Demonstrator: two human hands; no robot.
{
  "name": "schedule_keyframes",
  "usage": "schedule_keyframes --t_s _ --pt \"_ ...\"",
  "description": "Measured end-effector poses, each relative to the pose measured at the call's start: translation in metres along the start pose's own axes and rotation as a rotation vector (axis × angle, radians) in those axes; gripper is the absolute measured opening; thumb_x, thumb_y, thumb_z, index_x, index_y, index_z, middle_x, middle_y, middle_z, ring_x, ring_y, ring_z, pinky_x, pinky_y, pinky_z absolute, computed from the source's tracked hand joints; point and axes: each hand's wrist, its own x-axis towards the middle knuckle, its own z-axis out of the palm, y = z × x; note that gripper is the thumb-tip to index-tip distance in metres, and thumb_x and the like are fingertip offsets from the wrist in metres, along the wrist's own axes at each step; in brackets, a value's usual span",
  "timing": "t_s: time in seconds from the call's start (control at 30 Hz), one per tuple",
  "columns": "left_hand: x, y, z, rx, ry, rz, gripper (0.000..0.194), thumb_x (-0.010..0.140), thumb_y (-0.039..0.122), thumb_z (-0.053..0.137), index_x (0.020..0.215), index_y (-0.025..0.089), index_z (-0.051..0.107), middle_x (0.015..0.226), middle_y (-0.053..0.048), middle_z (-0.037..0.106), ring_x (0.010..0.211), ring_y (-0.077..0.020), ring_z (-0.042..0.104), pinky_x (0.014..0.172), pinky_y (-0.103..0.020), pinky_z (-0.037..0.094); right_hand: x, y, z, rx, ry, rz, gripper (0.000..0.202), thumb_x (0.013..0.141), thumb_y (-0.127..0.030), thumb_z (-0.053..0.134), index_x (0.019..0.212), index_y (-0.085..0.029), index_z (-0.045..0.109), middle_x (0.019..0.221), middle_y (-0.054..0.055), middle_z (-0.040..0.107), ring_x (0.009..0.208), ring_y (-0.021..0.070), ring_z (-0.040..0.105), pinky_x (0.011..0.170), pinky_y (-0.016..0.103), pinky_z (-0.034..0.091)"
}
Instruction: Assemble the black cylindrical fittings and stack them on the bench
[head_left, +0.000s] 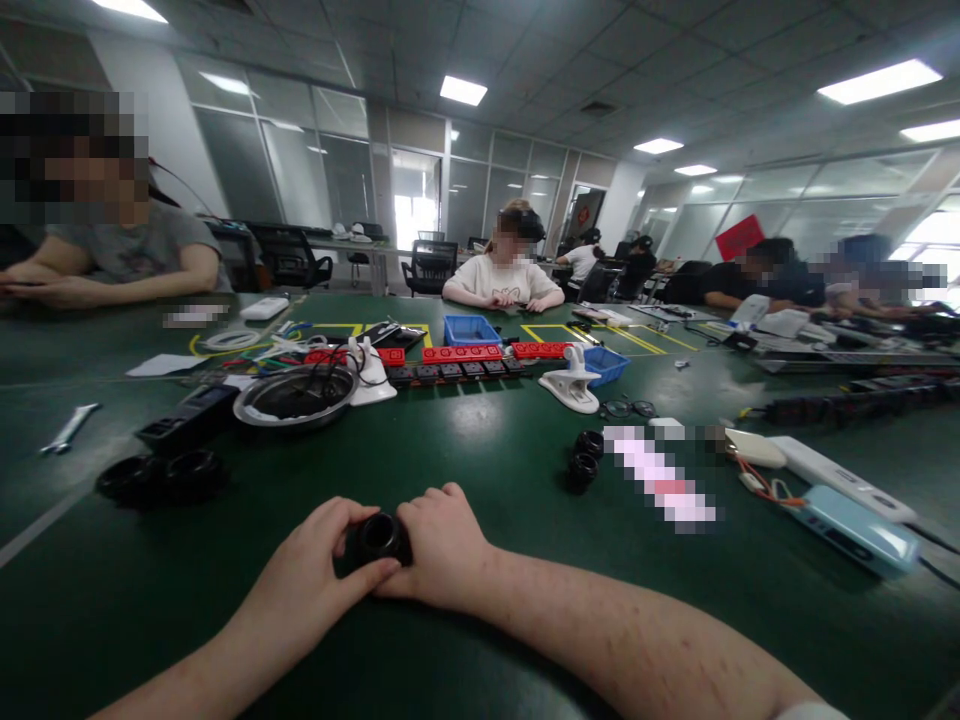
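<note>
A black, hollow cylindrical part [380,535] with a round opening facing up stands between my two hands, low on the green table. My left hand [319,560] curves round its left side, the thumb in front and the fingers behind. Pressed against its right side is my right hand [444,545], with its fingers curled; the inner fingertips are hidden. Two similar black parts [585,460] sit close together to the right, past my right hand. Farther left are two more dark round parts [161,475], somewhat blurred.
A wrench [71,428] lies at the left. Beyond the hands are a round metal-rimmed dish [296,395], red strips [461,353], a white clip stand [571,382] and a blue bin [471,329]. A power bank [855,530] with cables lies right. Several people sit around the room.
</note>
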Motion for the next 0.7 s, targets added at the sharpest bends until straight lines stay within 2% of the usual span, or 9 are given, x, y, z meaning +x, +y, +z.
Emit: schedule_keyframes --t_s 0.07,0.17,0.27,0.4,0.53,0.7 --pt "0.001 0.000 -0.001 -0.010 -0.007 0.028 0.032 0.069 0.039 0.059 0.094 0.018 0.058 0.078 -0.002 0.052 0.071 -0.0218 0.050 0.063 -0.031 0.041 0.000 -0.002 -0.001 0.023 0.043 -0.008 0.055 0.059 -0.063 0.059 0.084 -0.015 0.056 0.080 0.006 0.058 0.075 0.0225 0.051 0.069 0.036 0.037" --pt "0.003 -0.003 -0.008 -0.043 -0.082 0.090 0.030 0.071 0.034 0.058 0.098 0.022 0.057 0.079 -0.001 0.053 0.072 -0.0204 0.050 0.064 -0.029 0.041 0.003 0.007 -0.006 0.148 -0.046 -0.125 0.054 0.062 -0.059 0.062 0.093 -0.016 0.054 0.086 0.005 0.058 0.077 0.0200 0.051 0.067 0.031 0.038" --pt "0.005 -0.004 -0.018 -0.123 -0.192 0.166 0.030 0.071 0.028 0.057 0.101 0.024 0.057 0.089 -0.001 0.055 0.076 -0.0190 0.051 0.066 -0.027 0.041 0.010 0.020 -0.012 0.278 -0.205 -0.247 0.040 0.065 -0.047 0.067 0.088 -0.016 0.055 0.078 0.000 0.057 0.072 0.0151 0.051 0.064 0.025 0.038" --pt "0.007 -0.005 -0.025 -0.193 -0.279 0.207 0.032 0.071 0.026 0.057 0.103 0.026 0.057 0.094 0.000 0.056 0.079 -0.0180 0.051 0.069 -0.026 0.040 0.013 0.032 -0.012 0.451 -0.277 -0.282 0.026 0.067 -0.034 0.069 0.080 -0.017 0.055 0.071 -0.005 0.052 0.064 0.0094 0.048 0.057 0.019 0.036" --pt "0.006 -0.007 -0.019 -0.147 -0.230 0.182 0.033 0.067 0.025 0.060 0.100 0.024 0.058 0.087 0.000 0.056 0.076 -0.0184 0.051 0.067 -0.027 0.040 0.007 0.025 -0.008 0.477 -0.228 -0.158 0.032 0.063 -0.042 0.069 0.074 -0.017 0.052 0.066 -0.006 0.051 0.059 0.0084 0.048 0.053 0.019 0.035" --pt "0.002 -0.003 -0.011 -0.016 -0.083 0.065 0.030 0.066 0.031 0.061 0.095 0.022 0.059 0.080 0.000 0.056 0.071 -0.0206 0.051 0.063 -0.029 0.040 0.000 0.003 -0.006 0.094 -0.049 -0.033 0.041 0.058 -0.055 0.065 0.067 -0.017 0.052 0.064 0.000 0.056 0.066 0.0174 0.049 0.067 0.033 0.037"
